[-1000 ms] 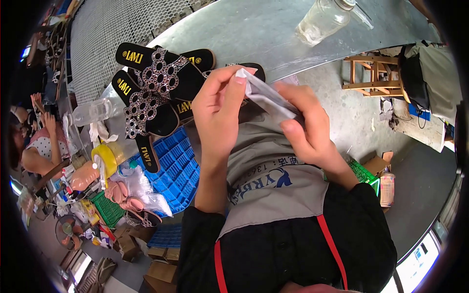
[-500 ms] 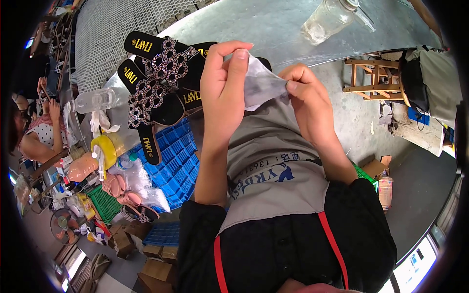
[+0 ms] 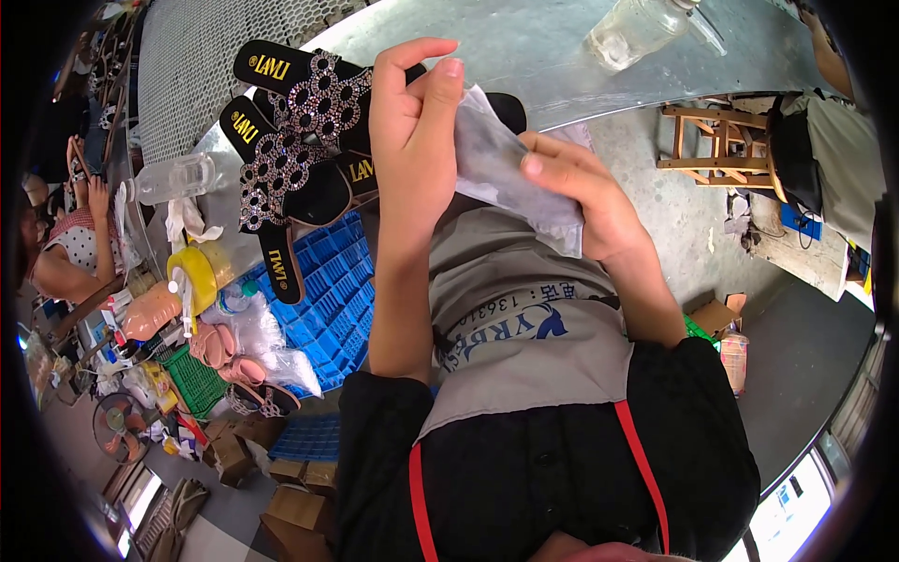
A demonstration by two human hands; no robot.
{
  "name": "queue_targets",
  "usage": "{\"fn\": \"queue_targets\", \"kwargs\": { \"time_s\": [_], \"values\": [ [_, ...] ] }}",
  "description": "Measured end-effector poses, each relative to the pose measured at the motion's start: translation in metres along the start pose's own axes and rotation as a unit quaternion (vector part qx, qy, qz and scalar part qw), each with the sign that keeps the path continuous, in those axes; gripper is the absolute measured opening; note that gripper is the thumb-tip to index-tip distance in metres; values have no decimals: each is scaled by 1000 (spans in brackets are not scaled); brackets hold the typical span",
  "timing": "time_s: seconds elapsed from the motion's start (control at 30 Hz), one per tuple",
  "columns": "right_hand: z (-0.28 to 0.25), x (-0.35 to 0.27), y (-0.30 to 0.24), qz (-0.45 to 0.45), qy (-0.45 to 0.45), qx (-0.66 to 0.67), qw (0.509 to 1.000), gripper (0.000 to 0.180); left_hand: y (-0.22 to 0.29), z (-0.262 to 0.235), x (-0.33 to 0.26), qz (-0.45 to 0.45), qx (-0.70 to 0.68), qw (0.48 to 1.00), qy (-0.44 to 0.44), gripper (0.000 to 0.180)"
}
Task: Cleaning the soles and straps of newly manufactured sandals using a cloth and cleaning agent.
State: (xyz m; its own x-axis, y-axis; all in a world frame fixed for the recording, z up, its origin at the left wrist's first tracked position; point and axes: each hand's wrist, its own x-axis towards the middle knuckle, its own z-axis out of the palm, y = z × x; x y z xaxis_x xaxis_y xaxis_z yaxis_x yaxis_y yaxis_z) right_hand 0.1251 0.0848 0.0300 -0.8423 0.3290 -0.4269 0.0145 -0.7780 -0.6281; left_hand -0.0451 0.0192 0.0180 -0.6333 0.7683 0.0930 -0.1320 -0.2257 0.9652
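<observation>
A thin whitish cloth [image 3: 496, 159] with grey smudges stretches between my hands, above the apron on my lap. My left hand [image 3: 412, 140] grips its upper left end, thumb raised beside curled fingers. On the other end, my right hand [image 3: 595, 201] pinches the cloth with the thumb on top, and a corner hangs below it. Just left of my left hand lie several black sandals [image 3: 304, 187] with rhinestone ring straps, overlapping on the metal table. A dark rounded sandal end shows behind the cloth.
The metal table [image 3: 478, 37] carries a clear bottle [image 3: 637, 36] at far right and another bottle [image 3: 176, 178] at left, near a yellow tape roll [image 3: 195, 270]. Blue crates [image 3: 323, 300] stand below left. A wooden stool [image 3: 716, 150] is at right. Another person [image 3: 75, 253] sits far left.
The cloth is turned and spread longer, its corner now hanging lower at the right. My right hand has shifted slightly right and down; my left hand has risen a little.
</observation>
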Motion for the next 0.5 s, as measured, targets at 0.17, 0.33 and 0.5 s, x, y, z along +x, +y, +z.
{"fn": "queue_targets", "kwargs": {
  "time_s": [0.17, 0.33, 0.5],
  "values": [
    [1, -5, 0, 30, -21, -83, 996, 38, 3, 2, 4, 4, 56, 998, -30, 21],
    [-9, -1, 8, 71, 4, -110, 991, 44, -5, 7, 6, -41, 113, 992, -44, 22],
    [-15, -9, 2, 103, -8, -65, 993, 44, -14, 5, 3, -70, 94, 992, -56, 23]
  ]
}}
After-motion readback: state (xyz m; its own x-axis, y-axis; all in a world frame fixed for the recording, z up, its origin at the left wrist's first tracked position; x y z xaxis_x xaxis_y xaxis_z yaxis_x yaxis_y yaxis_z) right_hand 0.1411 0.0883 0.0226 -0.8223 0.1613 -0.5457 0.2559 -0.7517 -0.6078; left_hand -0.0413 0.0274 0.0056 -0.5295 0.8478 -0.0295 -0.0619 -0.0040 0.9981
